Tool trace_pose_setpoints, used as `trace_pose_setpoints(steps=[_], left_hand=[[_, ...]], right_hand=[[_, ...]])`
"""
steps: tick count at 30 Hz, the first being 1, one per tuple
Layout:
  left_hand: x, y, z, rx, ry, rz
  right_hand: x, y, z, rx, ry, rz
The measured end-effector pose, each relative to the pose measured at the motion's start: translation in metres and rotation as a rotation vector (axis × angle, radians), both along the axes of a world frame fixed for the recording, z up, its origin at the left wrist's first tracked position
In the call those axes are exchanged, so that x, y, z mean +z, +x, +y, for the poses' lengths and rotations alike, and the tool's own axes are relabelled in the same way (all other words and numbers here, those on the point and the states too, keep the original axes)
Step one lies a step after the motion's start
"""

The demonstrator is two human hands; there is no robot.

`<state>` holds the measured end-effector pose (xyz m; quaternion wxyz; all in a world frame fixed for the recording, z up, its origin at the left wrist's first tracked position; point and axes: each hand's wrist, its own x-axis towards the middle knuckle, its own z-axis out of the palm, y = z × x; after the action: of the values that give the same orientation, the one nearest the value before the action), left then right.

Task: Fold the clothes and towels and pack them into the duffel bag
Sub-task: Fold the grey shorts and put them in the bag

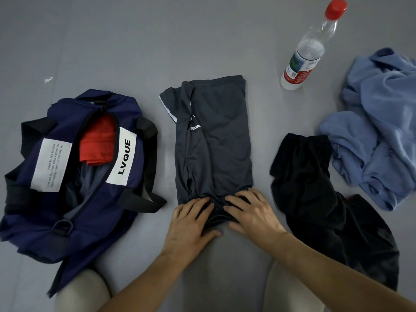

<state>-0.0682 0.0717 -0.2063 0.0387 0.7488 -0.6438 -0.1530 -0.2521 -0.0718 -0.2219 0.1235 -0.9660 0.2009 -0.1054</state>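
Knees point(83, 289): nearest the camera at 6 o'clock, in pale cloth, parted so the work sits between them on the grey floor point(135, 41).
Left hand point(191, 224): fingers bent over the near hem of the grey shirt point(213, 143), thumb at the hem's edge, apparently pinching the cloth.
Right hand point(252, 212): just beside it on the same hem, fingers spread and bent, cloth bunched under them; it looks like a grip rather than a flat press.
Why held so: with both hands on the near hem, the likely next step is to lift it and fold toward 12 o'clock.
Grey shirt: centre, already narrowed to a long strip, collar end at 12 o'clock.
Duffel bag point(33, 221): at 9 o'clock of the shirt, unzipped and gaping, close enough to load without shifting.
Red garment point(96, 140): folded, inside the bag's opening.
Black garment point(315, 188): at 4 o'clock, loose, waiting.
Blue towel point(382, 131): at 2 to 3 o'clock, crumpled, touching the black garment.
Bottle point(301, 61): at 1 o'clock, upright, red cap, apart from the cloth.
Progress: roughly one item packed, one in hand, two left.
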Motion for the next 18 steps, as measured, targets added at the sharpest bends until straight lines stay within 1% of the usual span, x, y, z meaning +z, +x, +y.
trace_pose_setpoints(steps=[2,4,7,9,11,13,14,16,18], left_hand=[[0.005,-0.001,-0.007,0.056,-0.037,0.015],[0.012,-0.001,-0.015,0.102,-0.078,0.037],[0.023,0.005,-0.024,0.101,-0.129,0.115],[0.032,0.014,-0.034,0.108,-0.121,0.167],[0.039,0.023,-0.045,0.144,-0.101,0.234],[0.044,0.032,-0.058,0.229,-0.082,0.324],[0.046,0.035,-0.066,0.280,-0.083,0.368],[0.048,0.039,-0.081,0.370,-0.078,0.403],[0.045,0.041,-0.093,0.408,-0.051,0.364]], right_hand=[[0.005,0.008,-0.001,-0.081,0.110,-0.040],[0.011,0.011,-0.001,-0.141,0.183,-0.010],[0.019,0.008,-0.004,-0.106,0.217,0.115],[0.023,0.008,-0.007,-0.113,0.230,0.091],[0.030,0.014,-0.017,-0.235,0.293,0.056],[0.038,0.021,-0.028,-0.374,0.401,0.106],[0.037,0.023,-0.034,-0.410,0.438,0.119],[0.035,0.025,-0.041,-0.453,0.442,0.111],[0.031,0.027,-0.047,-0.500,0.389,0.079]])
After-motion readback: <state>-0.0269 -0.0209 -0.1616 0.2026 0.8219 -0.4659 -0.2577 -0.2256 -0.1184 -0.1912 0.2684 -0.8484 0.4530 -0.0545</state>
